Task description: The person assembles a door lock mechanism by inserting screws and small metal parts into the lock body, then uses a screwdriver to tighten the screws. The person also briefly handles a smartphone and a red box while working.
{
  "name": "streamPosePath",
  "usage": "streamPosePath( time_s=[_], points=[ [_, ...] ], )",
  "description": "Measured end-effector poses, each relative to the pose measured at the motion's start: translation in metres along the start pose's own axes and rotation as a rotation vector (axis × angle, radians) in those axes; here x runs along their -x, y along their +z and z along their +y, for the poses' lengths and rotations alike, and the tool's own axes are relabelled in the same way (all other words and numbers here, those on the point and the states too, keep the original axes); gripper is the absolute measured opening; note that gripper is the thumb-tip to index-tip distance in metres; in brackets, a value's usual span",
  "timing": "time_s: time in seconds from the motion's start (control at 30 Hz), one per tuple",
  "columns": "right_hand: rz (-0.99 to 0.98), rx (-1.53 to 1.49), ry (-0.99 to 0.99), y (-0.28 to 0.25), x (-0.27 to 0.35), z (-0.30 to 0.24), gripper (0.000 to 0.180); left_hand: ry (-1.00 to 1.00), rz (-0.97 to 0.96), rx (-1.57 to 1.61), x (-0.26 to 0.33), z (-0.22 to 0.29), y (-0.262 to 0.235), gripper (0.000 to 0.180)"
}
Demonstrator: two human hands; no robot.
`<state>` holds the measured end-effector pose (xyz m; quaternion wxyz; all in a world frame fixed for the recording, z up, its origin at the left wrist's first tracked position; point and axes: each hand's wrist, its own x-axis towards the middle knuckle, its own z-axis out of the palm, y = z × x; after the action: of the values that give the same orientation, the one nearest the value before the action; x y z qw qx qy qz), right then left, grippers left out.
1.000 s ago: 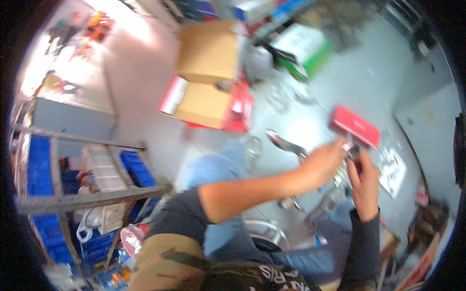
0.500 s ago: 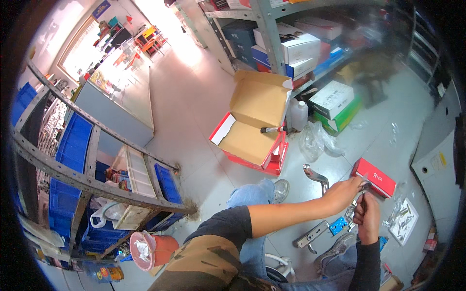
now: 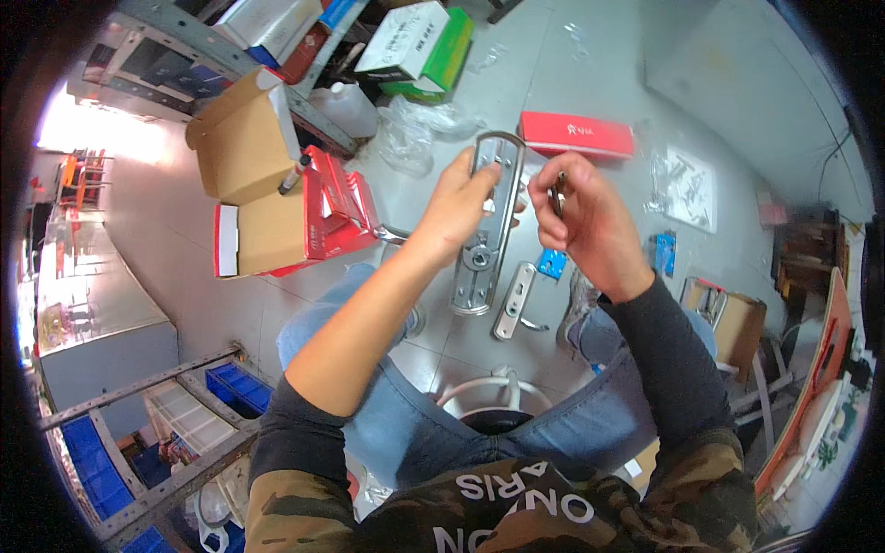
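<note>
My left hand (image 3: 458,205) grips a long silver door handle plate (image 3: 480,260), its back side turned up, lifted in front of me. My right hand (image 3: 597,221) is raised just right of it, fingers curled round a small dark metal piece (image 3: 557,195) whose kind I cannot make out. Below them a second handle plate (image 3: 516,302) with a lever lies on the floor, beside a blue part (image 3: 552,264). A curved silver lever (image 3: 393,235) shows behind my left forearm.
An open cardboard box (image 3: 263,226) with a black-and-white marker (image 3: 295,173) stands left. Beyond are a white jug (image 3: 347,109), plastic bags (image 3: 410,134), a closed red box (image 3: 576,135) and white and green boxes (image 3: 406,44). Small metal parts lie on a white sheet (image 3: 702,207) at right.
The view has swung to the right. My hands were close together near the red box; now they are apart, and my left hand has the handle plate raised.
</note>
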<state>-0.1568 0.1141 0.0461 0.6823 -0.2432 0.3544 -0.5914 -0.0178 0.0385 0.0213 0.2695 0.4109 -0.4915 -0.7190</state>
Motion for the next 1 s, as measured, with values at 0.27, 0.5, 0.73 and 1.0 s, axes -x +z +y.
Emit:
streamPosePath(
  time_s=[0.27,0.5,0.73,1.0],
  points=[
    [0.287,0.553,0.23,-0.03,-0.004,0.014,0.032,-0.259,-0.047,0.4,-0.007,-0.008,-0.009,0.034],
    [-0.124,0.626,0.4,-0.022,0.011,0.055,0.033,-0.289,0.026,0.542,-0.007,-0.01,-0.015,0.037],
    [0.161,0.422,0.397,-0.037,0.005,0.067,0.025,0.038,0.429,0.328,-0.019,-0.001,-0.04,0.042],
    [0.342,0.725,0.508,-0.127,-0.024,0.122,0.025,0.156,0.265,0.45,-0.007,0.015,-0.069,0.033]
  ],
)
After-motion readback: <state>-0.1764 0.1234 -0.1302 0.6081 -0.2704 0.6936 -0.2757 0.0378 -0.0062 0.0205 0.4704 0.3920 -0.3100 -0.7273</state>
